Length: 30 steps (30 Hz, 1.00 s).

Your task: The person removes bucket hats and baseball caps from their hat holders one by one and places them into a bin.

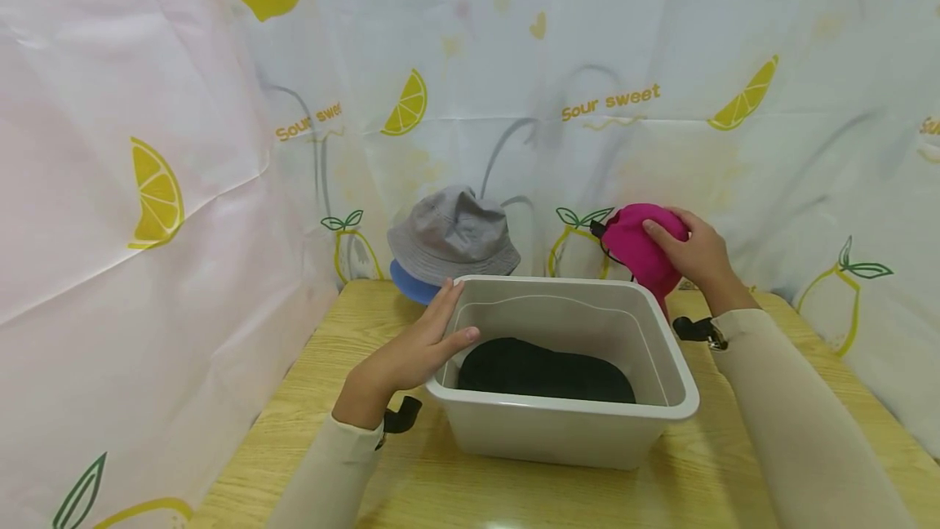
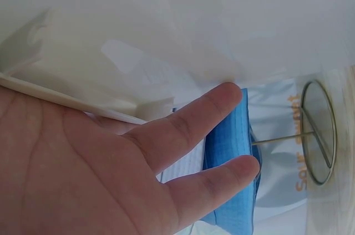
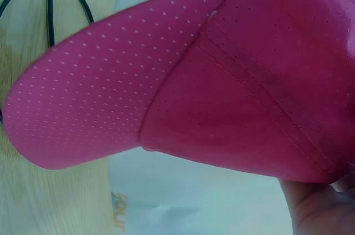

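Observation:
A light grey plastic bin (image 1: pixel 565 406) stands on the table with a dark, rounded cloth item (image 1: pixel 539 372), like a cap, lying on its floor. My left hand (image 1: pixel 411 353) rests against the bin's left side, fingers stretched and thumb over the rim. In the left wrist view, two straight fingers (image 2: pixel 199 121) lie along the bin's outer wall. At the back right, my right hand (image 1: pixel 698 251) grips a pink baseball cap (image 1: pixel 635 239) by its crown. The cap's perforated brim (image 3: pixel 100 85) fills the left of the right wrist view; most of that hand is hidden there.
Behind the bin's left corner, a grey bucket hat (image 1: pixel 455 235) sits above a blue hat (image 1: pixel 413 282). A metal wire stand (image 2: pixel 319 135) shows near the blue hat. Under the pink brim is a dark wire stand (image 3: pixel 50 10). A lemon-print cloth (image 1: pixel 477 47) hangs behind the wooden table (image 1: pixel 294 415).

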Each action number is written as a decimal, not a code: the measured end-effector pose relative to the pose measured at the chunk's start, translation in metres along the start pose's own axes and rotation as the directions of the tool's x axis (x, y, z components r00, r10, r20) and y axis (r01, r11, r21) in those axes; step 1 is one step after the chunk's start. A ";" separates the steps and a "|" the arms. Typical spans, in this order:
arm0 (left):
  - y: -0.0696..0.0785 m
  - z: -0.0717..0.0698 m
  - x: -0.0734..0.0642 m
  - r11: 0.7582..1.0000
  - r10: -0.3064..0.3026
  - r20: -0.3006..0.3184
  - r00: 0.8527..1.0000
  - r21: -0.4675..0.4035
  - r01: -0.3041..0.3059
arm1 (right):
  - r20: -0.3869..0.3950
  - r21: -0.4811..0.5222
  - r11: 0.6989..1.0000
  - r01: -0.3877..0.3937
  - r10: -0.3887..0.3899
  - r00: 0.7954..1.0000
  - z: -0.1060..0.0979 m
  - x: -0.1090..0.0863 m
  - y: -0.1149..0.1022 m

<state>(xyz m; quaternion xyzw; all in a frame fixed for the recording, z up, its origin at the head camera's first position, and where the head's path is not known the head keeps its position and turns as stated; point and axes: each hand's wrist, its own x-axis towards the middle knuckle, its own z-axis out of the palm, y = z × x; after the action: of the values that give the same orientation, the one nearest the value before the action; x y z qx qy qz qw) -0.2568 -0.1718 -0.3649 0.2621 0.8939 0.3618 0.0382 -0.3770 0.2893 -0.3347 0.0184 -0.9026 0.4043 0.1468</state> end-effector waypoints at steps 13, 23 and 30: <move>0.000 0.000 0.000 1.000 -0.007 0.003 1.000 -0.008 0.007 | -0.020 -0.041 0.999 -0.002 0.001 1.000 0.000 -0.003 0.000; -0.001 0.000 0.000 1.000 -0.004 0.003 1.000 -0.004 0.004 | -0.029 -0.048 0.998 -0.034 0.033 0.999 -0.002 -0.004 -0.003; -0.002 0.000 0.000 1.000 -0.005 0.002 1.000 -0.006 0.005 | -0.018 -0.083 0.995 -0.047 0.045 0.999 -0.006 -0.002 -0.003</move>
<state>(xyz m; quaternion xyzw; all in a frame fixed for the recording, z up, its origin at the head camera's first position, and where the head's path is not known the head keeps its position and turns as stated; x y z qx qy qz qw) -0.2572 -0.1727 -0.3663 0.2600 0.8933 0.3643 0.0408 -0.3736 0.2915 -0.3297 -0.0119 -0.9177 0.3695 0.1456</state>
